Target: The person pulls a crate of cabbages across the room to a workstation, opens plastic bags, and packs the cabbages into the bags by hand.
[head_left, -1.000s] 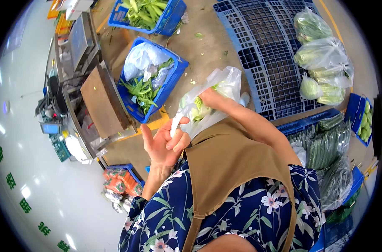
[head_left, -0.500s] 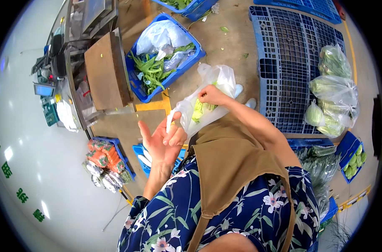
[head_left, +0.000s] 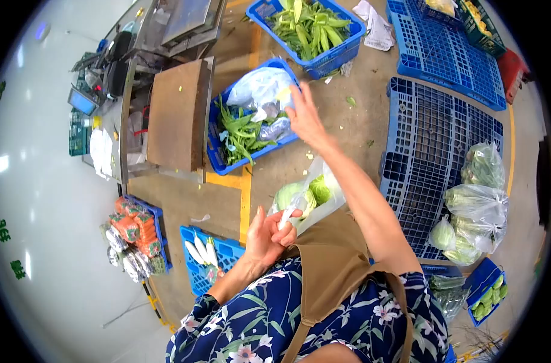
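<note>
My left hand [head_left: 270, 236] is closed on the gathered edge of a clear plastic bag [head_left: 334, 175], low in front of the apron. Inside the bag are pale green cabbages [head_left: 319, 189], partly seen through the film. My right hand [head_left: 308, 120] is stretched out over the right rim of a blue crate [head_left: 213, 148], its fingers apart and a little blurred. Just off its fingertips is a blurred yellowish leaf scrap [head_left: 283, 95]. Green leaves [head_left: 242, 136] and a crumpled plastic bag [head_left: 260, 86] lie in that crate.
Behind it stands a blue crate of corn husks [head_left: 305, 30]. A brown-topped table [head_left: 177, 115] is at left. Blue pallets [head_left: 432, 139] carry bagged vegetables [head_left: 478, 209] at right. White radishes [head_left: 198, 249] and bagged carrots [head_left: 136, 227] are in crates at lower left.
My right hand has left the bag's mouth and moved forward over the blue crate, its fingers spreading. My left hand stays on the bag. The camera view has shifted, showing more of the corn crate.
</note>
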Demonstrator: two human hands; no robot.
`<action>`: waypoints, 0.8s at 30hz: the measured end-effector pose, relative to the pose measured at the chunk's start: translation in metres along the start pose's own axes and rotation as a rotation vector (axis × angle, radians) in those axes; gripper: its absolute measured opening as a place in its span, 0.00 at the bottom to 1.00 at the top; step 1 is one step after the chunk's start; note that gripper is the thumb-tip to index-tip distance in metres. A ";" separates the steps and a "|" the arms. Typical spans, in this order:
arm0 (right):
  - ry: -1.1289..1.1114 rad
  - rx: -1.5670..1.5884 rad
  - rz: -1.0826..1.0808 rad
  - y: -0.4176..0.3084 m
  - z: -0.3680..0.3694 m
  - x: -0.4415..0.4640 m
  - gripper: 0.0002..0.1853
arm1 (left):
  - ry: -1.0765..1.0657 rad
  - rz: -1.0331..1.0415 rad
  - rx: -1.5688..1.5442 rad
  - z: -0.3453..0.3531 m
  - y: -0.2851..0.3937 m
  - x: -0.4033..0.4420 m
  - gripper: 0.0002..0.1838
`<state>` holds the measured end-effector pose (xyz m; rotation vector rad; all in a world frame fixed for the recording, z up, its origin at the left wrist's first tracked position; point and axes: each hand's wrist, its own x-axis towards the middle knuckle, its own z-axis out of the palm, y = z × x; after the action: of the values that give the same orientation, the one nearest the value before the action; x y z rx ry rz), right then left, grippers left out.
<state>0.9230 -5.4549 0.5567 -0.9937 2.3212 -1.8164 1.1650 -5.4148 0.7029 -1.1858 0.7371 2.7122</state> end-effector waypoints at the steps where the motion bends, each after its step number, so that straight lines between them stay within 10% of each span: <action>1: -0.018 0.102 0.063 0.009 0.009 -0.003 0.24 | 0.007 -0.001 0.030 0.001 0.003 0.000 0.49; 6: 0.028 0.224 0.173 -0.007 -0.024 -0.019 0.06 | -0.033 -0.025 0.056 -0.003 0.002 0.007 0.48; 15: 0.114 0.177 0.044 -0.044 -0.109 -0.089 0.08 | -0.112 -0.259 0.305 0.026 -0.015 0.035 0.45; 24: 0.819 0.387 0.822 -0.002 -0.318 -0.331 0.12 | -0.408 -0.547 0.592 0.106 -0.088 0.067 0.43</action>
<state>1.0615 -5.0170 0.5440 0.7923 1.9805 -2.2812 1.0718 -5.2955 0.6821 -0.5602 0.8952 1.9792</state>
